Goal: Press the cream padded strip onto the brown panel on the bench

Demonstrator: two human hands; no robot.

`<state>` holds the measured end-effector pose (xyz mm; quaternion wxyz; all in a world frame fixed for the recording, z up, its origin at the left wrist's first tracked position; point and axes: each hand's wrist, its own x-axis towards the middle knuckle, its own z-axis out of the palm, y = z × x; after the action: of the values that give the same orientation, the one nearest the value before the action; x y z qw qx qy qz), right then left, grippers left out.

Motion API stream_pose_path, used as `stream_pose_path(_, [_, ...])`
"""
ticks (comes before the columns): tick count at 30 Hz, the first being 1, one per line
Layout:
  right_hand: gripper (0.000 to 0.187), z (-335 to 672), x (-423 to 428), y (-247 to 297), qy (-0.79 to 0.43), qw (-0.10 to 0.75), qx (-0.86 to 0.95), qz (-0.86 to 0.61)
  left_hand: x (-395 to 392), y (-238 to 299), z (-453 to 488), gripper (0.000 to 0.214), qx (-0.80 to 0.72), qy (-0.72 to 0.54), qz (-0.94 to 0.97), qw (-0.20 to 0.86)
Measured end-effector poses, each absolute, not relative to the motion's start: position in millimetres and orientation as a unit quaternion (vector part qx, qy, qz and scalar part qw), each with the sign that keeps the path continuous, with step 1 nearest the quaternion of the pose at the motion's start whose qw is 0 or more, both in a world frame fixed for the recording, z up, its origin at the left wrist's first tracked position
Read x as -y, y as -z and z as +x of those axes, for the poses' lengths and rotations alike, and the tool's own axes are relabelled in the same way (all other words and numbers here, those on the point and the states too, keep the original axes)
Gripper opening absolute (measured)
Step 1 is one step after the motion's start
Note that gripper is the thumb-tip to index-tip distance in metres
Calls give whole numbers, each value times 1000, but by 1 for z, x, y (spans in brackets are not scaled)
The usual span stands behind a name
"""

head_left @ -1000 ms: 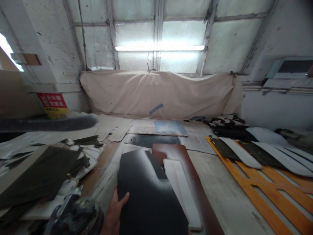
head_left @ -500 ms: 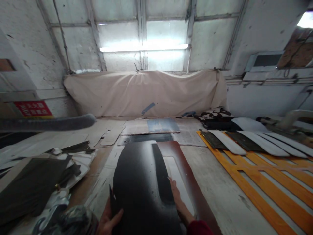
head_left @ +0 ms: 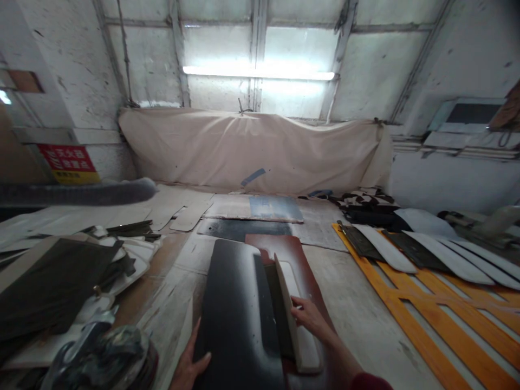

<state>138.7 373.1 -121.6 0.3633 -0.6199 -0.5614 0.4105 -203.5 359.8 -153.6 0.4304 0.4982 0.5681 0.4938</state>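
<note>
A curved black panel [head_left: 233,319], with a pale sheen along its upper face, lies in front of me at the bottom centre. My left hand [head_left: 189,360] grips its left edge, thumb on the face and fingers at the side. To the right, my right hand [head_left: 309,319] pinches the edge of a long, narrow beige strip [head_left: 290,319], which stands tilted. Between strip and black panel shows a dark green band [head_left: 278,303]. A red-brown panel [head_left: 309,271] with a pale inset lies flat beneath the strip.
Orange slotted template [head_left: 390,287] lies at right, with white and dark strips [head_left: 390,249] on it. Dark and white cut pieces [head_left: 60,281] are heaped at left. Near them stands a cluttered round container [head_left: 122,352]. A grey padded arm [head_left: 81,192] juts in from the left.
My right hand has moved from the black panel's right edge to the beige strip, now tilted up. The view has shifted slightly. My left hand stays by the panel's left edge.
</note>
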Motion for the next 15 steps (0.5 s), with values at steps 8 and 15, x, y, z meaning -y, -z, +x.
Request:
stream_pose_path(8, [49, 136, -379, 140, -397, 356, 547, -646, -334, 151, -205, 56, -584, -454, 545, 394])
stream_pose_path(15, [53, 124, -382, 143, -333, 296, 586, -676, -328, 166, -193, 60, -560, -413, 533, 481])
